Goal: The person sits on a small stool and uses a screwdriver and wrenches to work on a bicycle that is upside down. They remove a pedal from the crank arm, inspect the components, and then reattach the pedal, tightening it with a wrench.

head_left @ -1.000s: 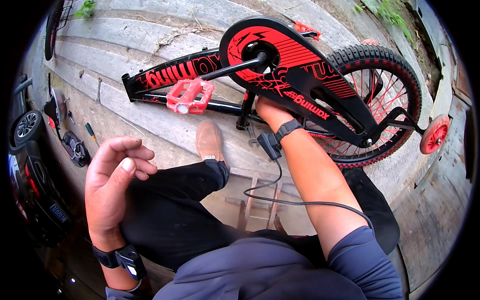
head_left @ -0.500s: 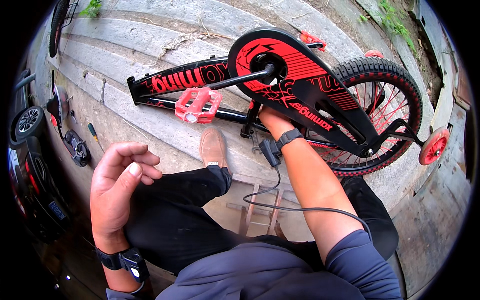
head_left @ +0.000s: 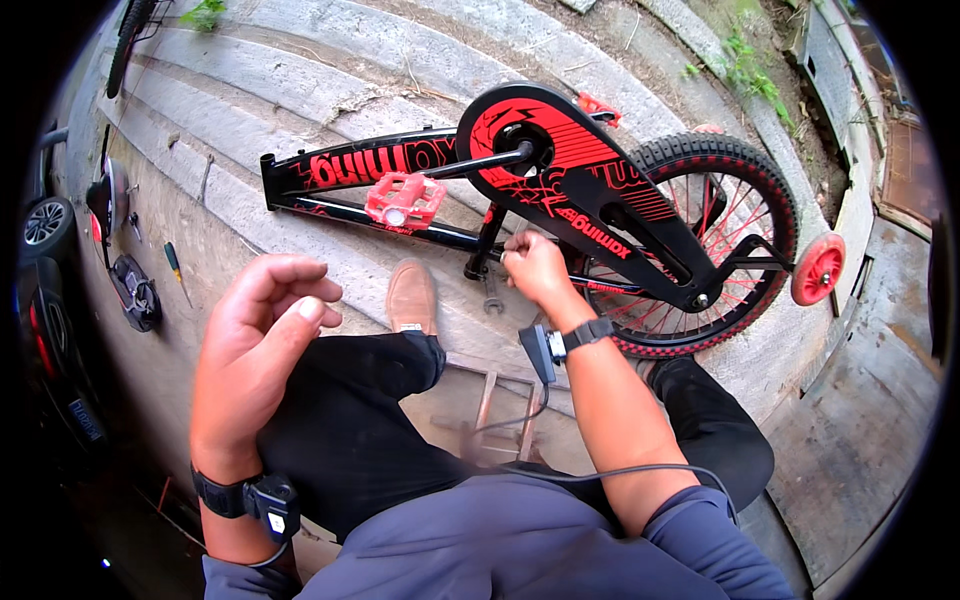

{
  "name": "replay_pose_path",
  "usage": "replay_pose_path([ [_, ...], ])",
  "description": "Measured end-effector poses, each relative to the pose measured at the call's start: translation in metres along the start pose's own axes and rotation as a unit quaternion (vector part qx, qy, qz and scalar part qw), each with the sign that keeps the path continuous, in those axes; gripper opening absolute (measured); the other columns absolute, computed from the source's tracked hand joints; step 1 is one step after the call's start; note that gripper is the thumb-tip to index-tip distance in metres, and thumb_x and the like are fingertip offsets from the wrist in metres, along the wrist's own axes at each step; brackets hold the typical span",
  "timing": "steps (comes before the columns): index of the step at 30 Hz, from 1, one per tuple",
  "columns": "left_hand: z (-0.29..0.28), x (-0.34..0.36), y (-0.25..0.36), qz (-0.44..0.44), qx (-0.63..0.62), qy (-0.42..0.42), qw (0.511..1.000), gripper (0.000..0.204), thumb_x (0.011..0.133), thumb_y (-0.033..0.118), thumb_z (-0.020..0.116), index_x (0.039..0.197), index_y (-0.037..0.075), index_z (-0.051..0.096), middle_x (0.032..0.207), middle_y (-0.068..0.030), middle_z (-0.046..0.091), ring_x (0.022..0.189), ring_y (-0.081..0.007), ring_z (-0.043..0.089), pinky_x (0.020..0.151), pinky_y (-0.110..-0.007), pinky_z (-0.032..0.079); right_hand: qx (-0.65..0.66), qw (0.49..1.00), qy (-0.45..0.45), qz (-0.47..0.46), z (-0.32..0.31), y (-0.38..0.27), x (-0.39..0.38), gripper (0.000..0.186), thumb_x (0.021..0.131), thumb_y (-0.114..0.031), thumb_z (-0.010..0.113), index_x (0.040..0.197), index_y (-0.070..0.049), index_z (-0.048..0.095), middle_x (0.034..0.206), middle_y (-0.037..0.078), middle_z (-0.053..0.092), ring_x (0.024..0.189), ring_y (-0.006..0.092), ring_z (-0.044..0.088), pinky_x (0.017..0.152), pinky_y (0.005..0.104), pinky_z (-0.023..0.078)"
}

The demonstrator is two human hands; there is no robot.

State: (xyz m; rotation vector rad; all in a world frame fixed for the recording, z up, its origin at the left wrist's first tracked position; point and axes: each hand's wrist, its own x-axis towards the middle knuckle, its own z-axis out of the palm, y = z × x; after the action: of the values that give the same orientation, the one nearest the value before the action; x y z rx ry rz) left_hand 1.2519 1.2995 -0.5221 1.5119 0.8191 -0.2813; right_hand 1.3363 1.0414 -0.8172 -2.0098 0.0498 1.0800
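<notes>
Our right hand is closed in a fist at the bike, just under the black-and-red chain guard and beside the frame tube; we cannot tell what the fingers grip. A wrench lies on the concrete just left of that hand. The bike lies on its side across the concrete steps, its red pedal facing up, the rear wheel to the right with a red training wheel beyond it. Our left hand is raised over our knee, holding nothing, fingers loosely curled with thumb near the fingertips. A screwdriver lies on the ground to the left, well apart. Our brown shoe rests below the pedal.
</notes>
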Motion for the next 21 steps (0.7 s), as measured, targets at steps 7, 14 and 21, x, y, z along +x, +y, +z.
replay_pose_path([
  [7,0.003,-0.022,-0.013,0.100,0.058,-0.010,0.993,0.026,0.095,0.009,0.064,0.117,-0.003,0.060,0.103,-0.0063,0.067,0.089,-0.0102,0.062,0.082,-0.026,0.051,0.071,0.990,-0.119,0.006,-0.019,-0.024,-0.111,0.015,0.087,-0.006,0.062,0.101,0.001,0.062,0.079,0.006,0.066,0.061,0.0127,0.065,0.057,0.0299,0.052],
  [14,-0.001,-0.043,-0.016,0.162,0.148,-0.024,0.975,0.018,0.098,0.014,0.063,0.106,-0.002,0.062,0.094,-0.0053,0.066,0.085,-0.0105,0.062,0.077,-0.027,0.051,0.086,0.969,-0.203,-0.110,-0.042,-0.101,-0.202,0.011,0.088,-0.002,0.060,0.099,0.001,0.061,0.082,0.002,0.062,0.072,0.0073,0.059,0.066,0.0262,0.051],
  [21,0.000,-0.049,-0.024,0.198,0.237,-0.012,0.951,0.038,0.097,0.034,0.064,0.093,-0.004,0.068,0.082,-0.0162,0.068,0.075,-0.0239,0.065,0.069,-0.036,0.051,0.047,0.944,-0.186,-0.270,-0.013,-0.168,-0.236,0.008,0.091,0.000,0.059,0.098,0.000,0.058,0.088,0.003,0.062,0.080,0.0088,0.062,0.074,0.0250,0.052],
])
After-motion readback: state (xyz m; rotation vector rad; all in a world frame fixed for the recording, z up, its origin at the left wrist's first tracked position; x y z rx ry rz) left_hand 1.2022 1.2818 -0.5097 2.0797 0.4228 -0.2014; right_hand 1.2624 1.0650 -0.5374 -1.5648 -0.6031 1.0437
